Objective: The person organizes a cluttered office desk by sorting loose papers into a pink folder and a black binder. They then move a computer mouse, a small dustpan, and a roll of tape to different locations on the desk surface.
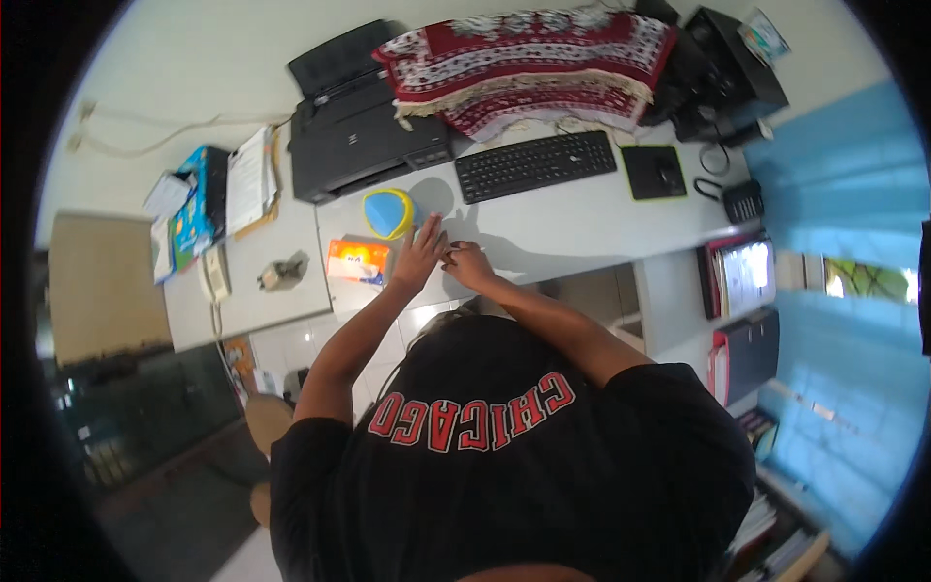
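Observation:
Over the front of the white desk (553,233), my two hands are close together. My left hand (420,254) has its fingers stretched out toward the back of the desk. Beside it, my right hand (468,266) is closed, with its fingers curled in toward the left hand. A small pale bit shows at its fingertips, too small to name. An orange and white packet (373,262) lies just left of my left hand. Behind that packet sits a rounded blue thing with a yellow rim (388,213).
A black printer (369,141) stands at the back left, near papers (250,179) and a corded phone (215,274). Further right are a black keyboard (536,165), a mouse on a pad (664,173), a patterned red cloth (533,63), a black desk phone (743,201) and binders (752,354).

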The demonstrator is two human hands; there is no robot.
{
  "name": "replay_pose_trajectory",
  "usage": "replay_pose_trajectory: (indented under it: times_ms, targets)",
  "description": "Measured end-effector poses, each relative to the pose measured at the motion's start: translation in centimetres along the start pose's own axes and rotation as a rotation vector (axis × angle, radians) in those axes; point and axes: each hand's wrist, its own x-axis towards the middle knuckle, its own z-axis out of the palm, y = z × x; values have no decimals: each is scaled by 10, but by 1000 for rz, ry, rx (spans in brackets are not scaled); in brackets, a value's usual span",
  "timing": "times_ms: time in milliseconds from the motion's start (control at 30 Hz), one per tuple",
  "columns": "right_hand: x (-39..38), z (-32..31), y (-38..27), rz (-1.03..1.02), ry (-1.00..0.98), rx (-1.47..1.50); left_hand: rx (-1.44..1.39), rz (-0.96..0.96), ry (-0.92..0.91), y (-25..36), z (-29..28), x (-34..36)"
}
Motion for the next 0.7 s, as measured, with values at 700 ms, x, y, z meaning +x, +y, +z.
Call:
replay_pose_trajectory:
  times_ms: [700]
  targets:
    - [-64,-29,39,357,320,296,-118,514,101,33,-29,84]
